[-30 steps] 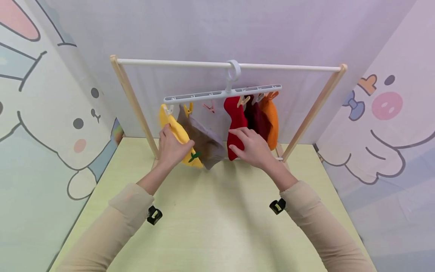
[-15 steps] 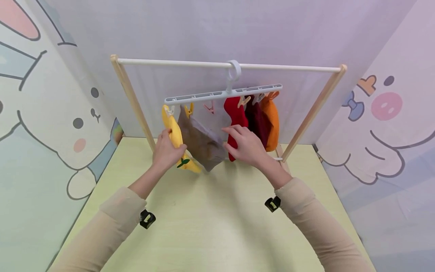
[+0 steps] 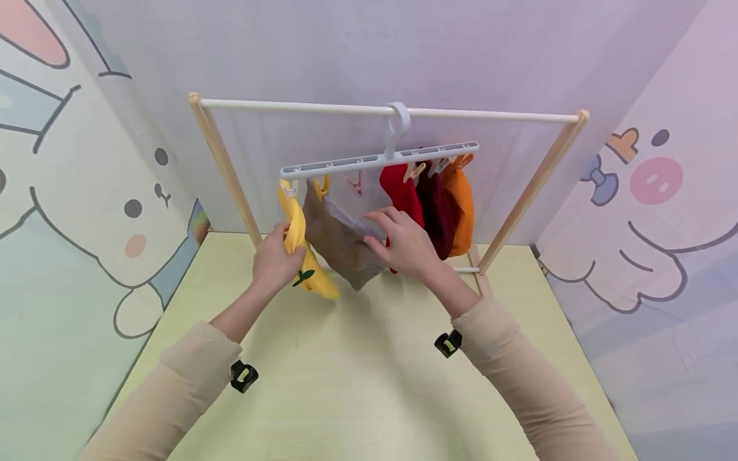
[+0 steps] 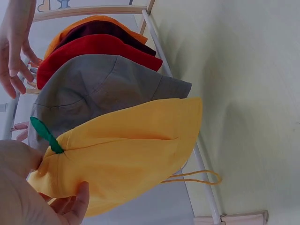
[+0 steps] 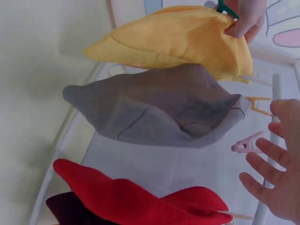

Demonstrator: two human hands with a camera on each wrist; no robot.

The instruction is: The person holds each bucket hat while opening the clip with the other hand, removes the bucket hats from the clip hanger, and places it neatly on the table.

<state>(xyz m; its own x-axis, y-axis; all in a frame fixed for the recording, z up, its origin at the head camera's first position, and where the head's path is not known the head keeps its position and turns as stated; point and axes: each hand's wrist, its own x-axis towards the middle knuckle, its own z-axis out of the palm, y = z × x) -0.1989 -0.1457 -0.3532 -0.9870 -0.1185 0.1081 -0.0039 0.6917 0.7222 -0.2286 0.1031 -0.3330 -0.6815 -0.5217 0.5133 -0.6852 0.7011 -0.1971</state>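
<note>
My left hand (image 3: 273,259) pinches the yellow bucket hat (image 4: 126,150) near its crown, beside a green leaf-shaped tab (image 4: 46,134). A white peg (image 3: 291,189) holds that hat at the left end of the clip hanger (image 3: 334,166). The grey hat (image 5: 154,103) hangs beside it from a yellow peg (image 3: 322,187). Close to the grey hat's right side is my right hand (image 3: 406,246), fingers loosely spread and holding nothing. A pink peg (image 5: 246,144) hangs with no hat in it. Further right hang red (image 3: 400,189), maroon (image 3: 435,211) and orange (image 3: 463,211) hats.
The hanger hooks over the white rail (image 3: 300,107) of a wooden-sided rack (image 3: 225,173). It stands on a pale yellow table (image 3: 357,384) against a pale back wall (image 3: 369,51). Side panels with cartoon animals flank it. A thin cord loop (image 4: 201,177) hangs from the yellow hat.
My left hand has shifted left and down, drawing the yellow hat away from the grey one. My right hand has moved left from in front of the red hat toward the grey hat.
</note>
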